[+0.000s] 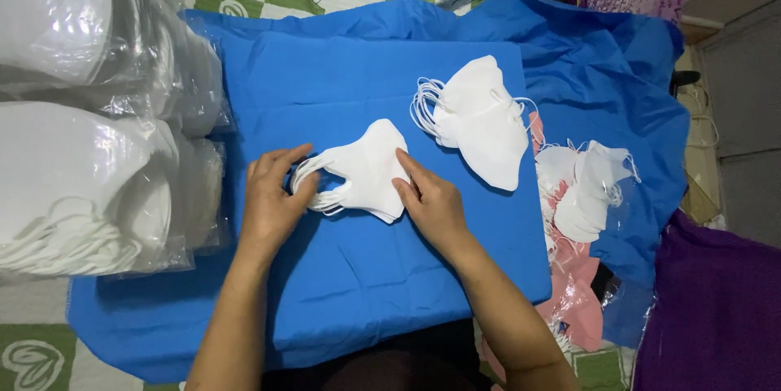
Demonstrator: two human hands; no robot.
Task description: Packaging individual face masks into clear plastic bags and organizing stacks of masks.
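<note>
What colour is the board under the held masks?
Bright blue board, plain, clearest in the head view.

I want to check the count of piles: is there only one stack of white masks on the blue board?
No: the hands hold one stack of white masks, and a second stack lies apart, beyond it on the blue board.

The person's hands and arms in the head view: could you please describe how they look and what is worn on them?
Both the left hand and the right hand are bare, with no gloves. No rings, watch or bracelets show. The forearms are uncovered too: no sleeve reaches into view on either arm up to the picture's lower edge.
</note>
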